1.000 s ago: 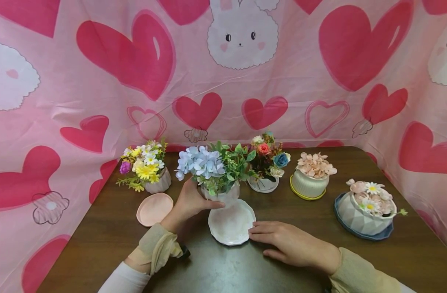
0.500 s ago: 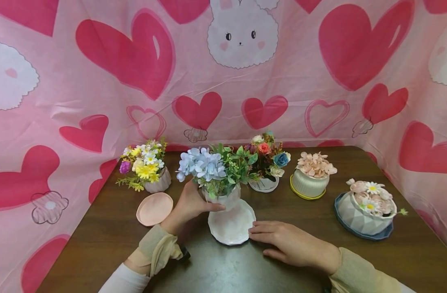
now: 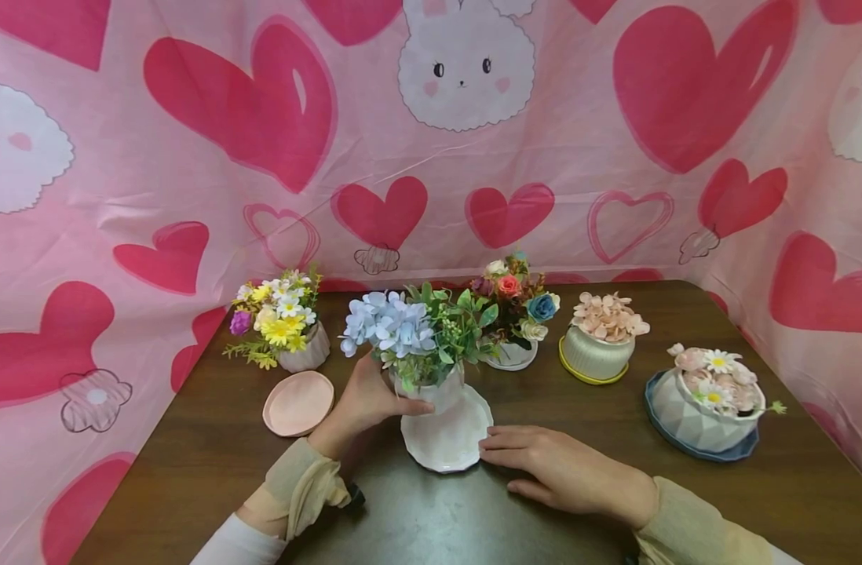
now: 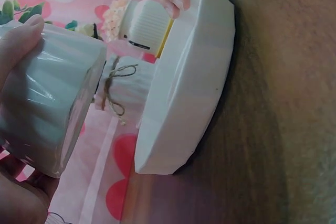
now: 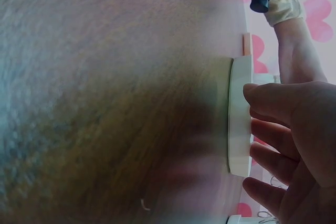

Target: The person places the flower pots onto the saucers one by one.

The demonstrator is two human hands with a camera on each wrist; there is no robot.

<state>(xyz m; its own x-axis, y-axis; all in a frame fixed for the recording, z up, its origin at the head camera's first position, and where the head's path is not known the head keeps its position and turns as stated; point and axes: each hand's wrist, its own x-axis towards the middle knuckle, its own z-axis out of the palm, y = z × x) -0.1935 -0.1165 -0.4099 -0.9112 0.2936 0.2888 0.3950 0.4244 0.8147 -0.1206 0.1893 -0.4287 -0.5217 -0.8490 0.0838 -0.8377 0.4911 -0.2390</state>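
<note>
My left hand grips a white flowerpot planted with pale blue hydrangeas and green leaves. In the left wrist view the pot hangs tilted, its base apart from a white faceted saucer. From the head view the pot overlaps the far part of that saucer, which lies on the table. My right hand rests at the saucer's right side, with its fingertips at the rim and its fingers extended.
A pink saucer lies left, below a pot of yellow and white flowers. Behind stands a pot with roses. To the right are a ribbed pot on a yellow saucer and a faceted pot on a blue saucer.
My left hand has brought the hydrangea pot slightly lower and nearer over the white saucer. The right hand and the saucer have stayed in place.
</note>
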